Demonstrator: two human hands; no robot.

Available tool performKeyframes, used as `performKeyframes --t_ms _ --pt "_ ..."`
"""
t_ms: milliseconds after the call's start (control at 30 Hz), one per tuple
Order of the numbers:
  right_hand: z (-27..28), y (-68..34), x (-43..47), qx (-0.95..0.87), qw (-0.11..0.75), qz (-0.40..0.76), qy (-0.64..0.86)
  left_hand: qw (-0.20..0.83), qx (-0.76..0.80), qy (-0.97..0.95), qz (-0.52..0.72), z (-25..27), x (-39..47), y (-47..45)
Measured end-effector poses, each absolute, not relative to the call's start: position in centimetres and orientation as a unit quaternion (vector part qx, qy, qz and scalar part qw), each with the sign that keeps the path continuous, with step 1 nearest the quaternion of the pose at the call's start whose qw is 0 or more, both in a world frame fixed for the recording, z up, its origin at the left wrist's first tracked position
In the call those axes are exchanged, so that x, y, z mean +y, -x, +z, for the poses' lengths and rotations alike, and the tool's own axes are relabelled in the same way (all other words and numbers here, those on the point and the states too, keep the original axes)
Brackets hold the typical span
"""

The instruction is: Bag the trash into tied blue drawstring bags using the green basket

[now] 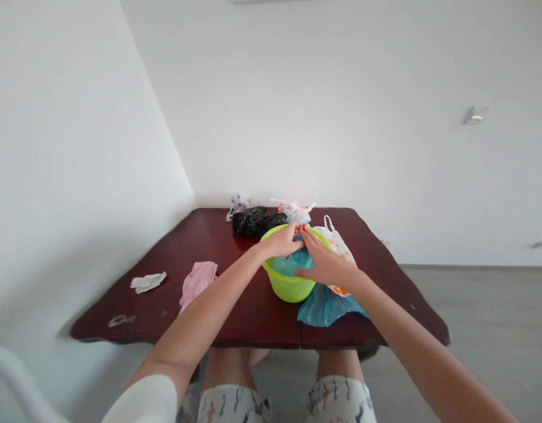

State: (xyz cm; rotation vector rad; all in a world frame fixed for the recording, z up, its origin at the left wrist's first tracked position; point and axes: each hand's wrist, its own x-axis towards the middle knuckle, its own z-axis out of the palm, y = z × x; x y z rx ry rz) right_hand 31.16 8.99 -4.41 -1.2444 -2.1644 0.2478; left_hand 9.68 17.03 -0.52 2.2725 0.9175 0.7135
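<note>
A lime-green plastic basket (290,292) stands near the middle of the dark red table, with a teal plastic bag (287,265) inside it. My left hand (283,241) reaches over the basket's left rim, its thumb and fingers apart. From the right, my right hand (322,262) reaches over the bag, with its thumb spread away from its stretched fingers. Both hands' fingertips come close together above the far part of the basket, by a small red-pink piece (302,226) that I cannot identify. My hands and forearms hide part of the basket's contents.
Black plastic bags (249,221) and a white-and-pink bag (295,211) lie at the back. A white bag with orange print (340,247) and a blue plastic bag (327,306) lie right of the basket. A pink bag (197,281) and a white tissue-like piece (148,282) lie left.
</note>
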Motion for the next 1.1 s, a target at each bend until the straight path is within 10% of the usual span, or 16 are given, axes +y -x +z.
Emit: performKeyframes --t_ms 367,733,1100 --pt "-2.8 -31.7 13.8 -0.846 0.284 0.14 0.428 0.203 0.395 -0.798 0.407 -1.3 12.4 -0.3" --pt "9.6 -37.1 24.5 -0.697 0.416 0.288 0.508 0.293 0.543 -0.675 0.403 -17.8 8.9 7.2" --pt "16.5 -37.5 39.7 -0.603 0.588 -0.057 0.536 0.334 0.54 -0.663 0.397 -24.1 8.4 7.4"
